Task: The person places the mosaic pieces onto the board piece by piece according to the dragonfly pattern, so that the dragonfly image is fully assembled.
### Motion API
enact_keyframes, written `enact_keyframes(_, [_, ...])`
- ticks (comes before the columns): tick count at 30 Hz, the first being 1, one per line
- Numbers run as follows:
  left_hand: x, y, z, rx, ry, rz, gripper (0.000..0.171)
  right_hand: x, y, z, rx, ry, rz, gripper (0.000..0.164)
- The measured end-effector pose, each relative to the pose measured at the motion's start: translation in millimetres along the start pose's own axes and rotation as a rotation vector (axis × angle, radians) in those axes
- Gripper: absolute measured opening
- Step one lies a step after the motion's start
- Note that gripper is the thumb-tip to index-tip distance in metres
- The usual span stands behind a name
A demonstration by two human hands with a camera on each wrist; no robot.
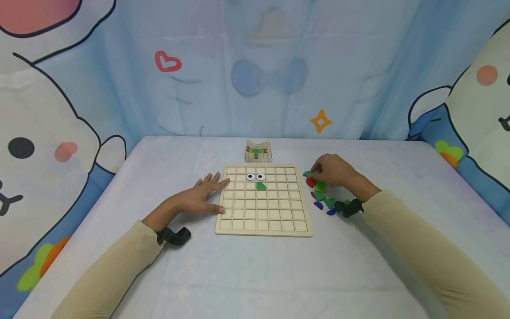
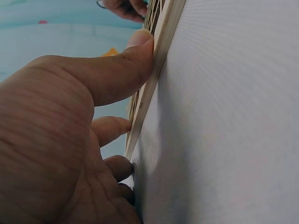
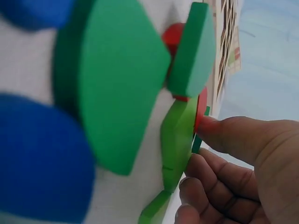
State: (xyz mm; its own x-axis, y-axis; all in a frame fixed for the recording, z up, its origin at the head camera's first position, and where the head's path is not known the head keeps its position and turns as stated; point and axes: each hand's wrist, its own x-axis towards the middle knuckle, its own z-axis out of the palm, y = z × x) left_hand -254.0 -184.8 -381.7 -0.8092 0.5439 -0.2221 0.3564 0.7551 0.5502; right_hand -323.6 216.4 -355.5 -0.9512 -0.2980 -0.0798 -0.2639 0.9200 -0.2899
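Observation:
My left hand [image 1: 201, 195] lies spread at the left side of a pale wooden grid board [image 1: 260, 217], thumb and index finger touching its edge. The left wrist view shows the thumb [image 2: 140, 39] on the board's rim. On the board sit two round eye pieces [image 1: 255, 177] and one green quarter-round piece [image 1: 260, 186]. Right of the board, my right hand [image 1: 332, 170] pinches a dark green piece [image 1: 308, 173] between thumb and fingers. Right under the fingertips lies a red piece [image 3: 202, 105], beside a light green one [image 3: 177, 135].
Several loose green, red and blue pieces [image 1: 318, 205] lie on the white-covered table [image 1: 255, 274] near my right wrist. Behind the board a small pattern card [image 1: 258, 151] stands with its edges curled. A blue printed curtain [image 1: 199, 102] hangs behind the table.

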Motion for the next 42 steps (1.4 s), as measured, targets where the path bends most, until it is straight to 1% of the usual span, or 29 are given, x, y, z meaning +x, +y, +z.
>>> enact_keyframes(7, [0.1,-1.1,0.3,0.001,0.008,0.003,0.091,-1.8,-9.6,-7.7,-0.022,0.007,-0.043,0.034])
enact_keyframes(11, [-0.8,-1.1,-0.5,0.006,0.013,0.003,0.092,-2.9,-19.3,-13.9,-0.034,0.021,-0.061,0.034])
enact_keyframes(15, [-1.4,-1.3,-1.4,0.008,0.015,0.005,0.091,-2.5,-33.8,-15.8,-0.009,0.021,-0.097,0.032])
enact_keyframes(19, [-1.4,-1.2,-1.8,0.001,0.019,0.008,0.091,-0.1,-51.9,-12.5,0.009,0.016,-0.154,0.029])
enact_keyframes(24, [-1.3,-0.7,-1.0,-0.011,0.014,0.005,0.092,2.0,-78.5,-4.9,0.004,-0.016,-0.217,0.027])
enact_keyframes(31, [-0.3,-0.9,0.4,-0.003,0.014,-0.001,0.092,3.5,-114.3,4.6,-0.016,-0.095,-0.312,0.025])
enact_keyframes(34, [0.5,-1.2,0.8,-0.006,0.014,0.001,0.092,4.8,-124.5,9.0,-0.023,-0.126,-0.365,0.026])
enact_keyframes(38, [2.3,-1.9,1.6,-0.009,0.012,-0.002,0.092,8.7,-132.8,14.4,-0.037,-0.140,-0.417,0.024])
enact_keyframes(42, [3.2,-2.1,2.4,-0.010,0.007,-0.007,0.091,13.5,-137.0,18.5,-0.047,-0.153,-0.419,0.024])
